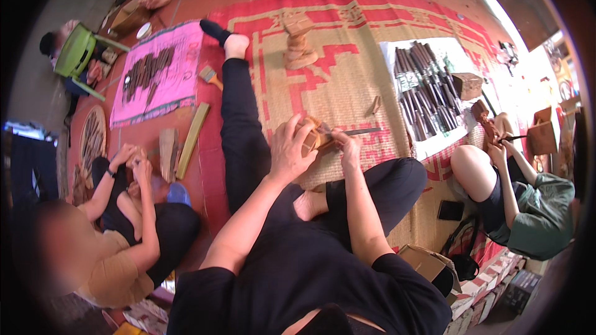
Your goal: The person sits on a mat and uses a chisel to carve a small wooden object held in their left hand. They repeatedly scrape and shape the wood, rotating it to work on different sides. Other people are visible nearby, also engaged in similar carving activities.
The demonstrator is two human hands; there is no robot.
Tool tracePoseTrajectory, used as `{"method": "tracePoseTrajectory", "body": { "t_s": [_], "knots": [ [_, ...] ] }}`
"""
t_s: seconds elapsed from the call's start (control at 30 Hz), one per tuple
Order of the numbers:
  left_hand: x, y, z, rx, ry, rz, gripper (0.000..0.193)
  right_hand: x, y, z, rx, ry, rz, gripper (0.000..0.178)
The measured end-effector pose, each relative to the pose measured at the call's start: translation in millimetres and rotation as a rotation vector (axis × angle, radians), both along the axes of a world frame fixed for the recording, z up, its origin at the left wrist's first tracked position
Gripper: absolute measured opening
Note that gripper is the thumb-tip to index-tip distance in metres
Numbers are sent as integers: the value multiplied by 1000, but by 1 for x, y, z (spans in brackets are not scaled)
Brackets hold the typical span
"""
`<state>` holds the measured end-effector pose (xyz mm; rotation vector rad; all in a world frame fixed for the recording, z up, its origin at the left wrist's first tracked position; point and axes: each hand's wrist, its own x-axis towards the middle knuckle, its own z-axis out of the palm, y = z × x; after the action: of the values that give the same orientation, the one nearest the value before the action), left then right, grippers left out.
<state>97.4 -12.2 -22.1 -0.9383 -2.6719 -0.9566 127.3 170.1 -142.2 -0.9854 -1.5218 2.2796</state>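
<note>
In front of my crossed leg, my left hand [290, 150] is wrapped over a small light-brown wood carving [320, 138], pressing it from the left and top. My right hand [349, 147] is closed at the carving's right side around a thin carving tool [365, 131]. The tool's dark straight length sticks out to the right of the fist. Its other end is hidden by my fingers and the wood, so I cannot tell whether it touches the carving. A small wood offcut [374, 106] lies on the mat beyond my right hand.
A red-and-tan woven mat [347, 87] lies beneath me. Ahead stands a carved wooden figure [299, 43]. Many dark tools [428, 87] fill a white cloth at right; more lie on a pink cloth [186, 43] at left, near a brush [211, 76]. People sit working on both sides.
</note>
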Motion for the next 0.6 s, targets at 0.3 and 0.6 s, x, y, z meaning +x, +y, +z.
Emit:
{"method": "tracePoseTrajectory", "body": {
  "t_s": [0.3,0.6],
  "knots": [
    [0,-4,-4,22,6,27,66,-4,-4,6,-41,21,62,17],
    [-1,-3,-7,7,9,38,67,-4,-3,13,-12,29,48,17]
  ]
}}
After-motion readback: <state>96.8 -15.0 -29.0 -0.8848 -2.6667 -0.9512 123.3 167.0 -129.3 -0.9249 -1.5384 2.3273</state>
